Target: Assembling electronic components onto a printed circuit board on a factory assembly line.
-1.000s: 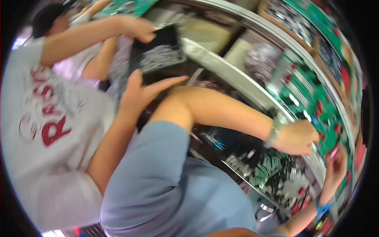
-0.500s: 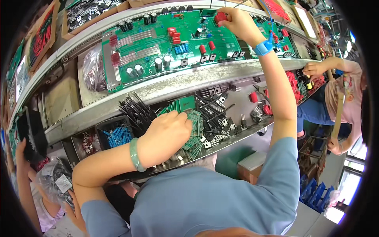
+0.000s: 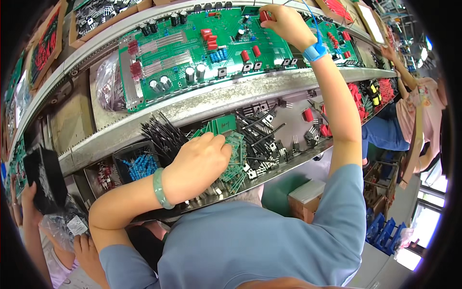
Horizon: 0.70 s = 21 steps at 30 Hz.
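My right hand point(image 3: 288, 25) is at the far edge of the green circuit board point(image 3: 166, 73), pinching a red block-shaped capacitor point(image 3: 264, 17) against it. A blue wrist strap with a cord is on that wrist. My left hand point(image 3: 199, 164) rests low over the parts tray, its fingers curled; what they hold, if anything, is hidden. Small green circuit boards point(image 3: 235, 144) lie beside and beneath it. The large board carries red capacitors point(image 3: 209, 38), black cylindrical capacitors point(image 3: 190, 74) and blue resistors point(image 3: 218, 55).
A metal rail point(image 3: 192, 91) separates the board from the tray. Black leads point(image 3: 163, 137), blue resistors in a bin point(image 3: 141, 167) and black transistors point(image 3: 262, 154) fill the tray. At left, a co-worker's hand holds a black bin point(image 3: 45, 180); another person point(image 3: 418, 106) stands at right.
The large board has shifted slightly left, and my right hand has moved left with it. The left co-worker's bin has tilted, showing its contents. The right co-worker's arm now reaches toward the line.
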Available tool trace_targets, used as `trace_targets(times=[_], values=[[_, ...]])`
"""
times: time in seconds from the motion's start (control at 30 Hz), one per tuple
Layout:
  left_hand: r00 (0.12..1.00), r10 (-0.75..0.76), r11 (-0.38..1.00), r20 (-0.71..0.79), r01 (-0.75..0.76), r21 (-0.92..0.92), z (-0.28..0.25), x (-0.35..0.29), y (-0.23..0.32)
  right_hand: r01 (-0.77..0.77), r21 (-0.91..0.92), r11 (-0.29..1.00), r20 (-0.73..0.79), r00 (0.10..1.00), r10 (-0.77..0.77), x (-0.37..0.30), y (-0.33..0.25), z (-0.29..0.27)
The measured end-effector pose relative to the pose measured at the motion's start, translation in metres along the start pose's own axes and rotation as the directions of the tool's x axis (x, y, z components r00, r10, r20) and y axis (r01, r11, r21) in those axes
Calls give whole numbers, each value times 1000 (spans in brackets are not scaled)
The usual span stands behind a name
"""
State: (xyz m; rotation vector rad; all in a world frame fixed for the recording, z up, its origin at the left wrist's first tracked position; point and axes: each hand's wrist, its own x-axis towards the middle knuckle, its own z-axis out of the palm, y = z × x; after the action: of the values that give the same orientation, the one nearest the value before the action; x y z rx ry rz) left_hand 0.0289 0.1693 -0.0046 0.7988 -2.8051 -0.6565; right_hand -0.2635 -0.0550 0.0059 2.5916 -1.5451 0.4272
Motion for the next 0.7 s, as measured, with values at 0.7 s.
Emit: trace_targets(times=[0.7], values=[[1000,6,1000,-25,-5,28,4,4,0,-91,71,993,227,971,73,6,-3,-10]])
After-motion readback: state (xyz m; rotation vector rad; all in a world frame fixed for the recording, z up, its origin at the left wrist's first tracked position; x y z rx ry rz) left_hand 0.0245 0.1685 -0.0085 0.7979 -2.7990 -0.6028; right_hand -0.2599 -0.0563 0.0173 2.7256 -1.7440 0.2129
